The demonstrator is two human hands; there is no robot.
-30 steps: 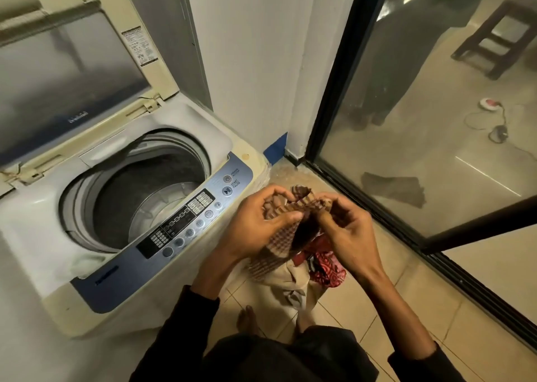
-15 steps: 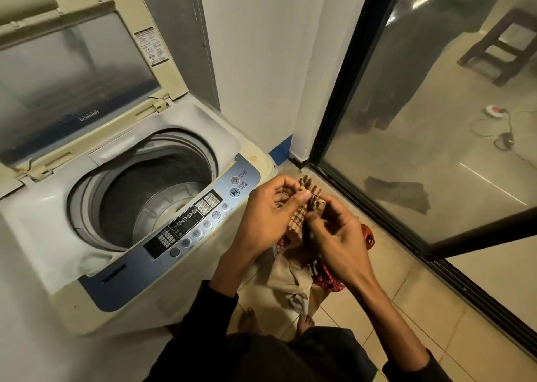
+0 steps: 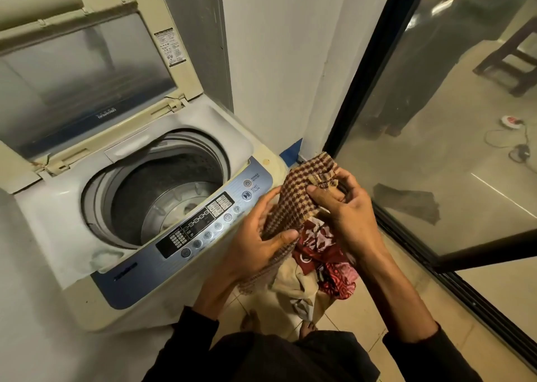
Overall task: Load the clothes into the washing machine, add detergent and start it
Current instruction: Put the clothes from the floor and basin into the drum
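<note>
1. Head view, item one: checked cloth (image 3: pixel 296 198), maroon and tan, is sitting bunched between both hands just to the right of the washing machine (image 3: pixel 72 207), above the floor tiles and not yet over the drum (image 3: pixel 162 195).
2. Left hand (image 3: pixel 255 236): I am curling its fingers round the lower fold, thumb pressing across the weave.
3. Right hand (image 3: pixel 345 207): I am pinching the upper edge, fingers bent round the hem near the frayed tan corner.
4. Further clothes: a red patterned piece (image 3: pixel 322 253) and a beige garment (image 3: pixel 293 282) are hanging below the checked one; whether either hand has hold of them, I cannot tell.
5. Lid (image 3: pixel 81 70): standing open, propped back; drum appears to be holding no laundry.
6. Handling estimate: soft, light, limp fabric, likely to droop and snag on the control panel (image 3: pixel 203 221). I am judging the best hold to be a gathered handful mid-bundle, so trailing ends are lifting clear of the rim.
7. Detergent: none is showing.
</note>
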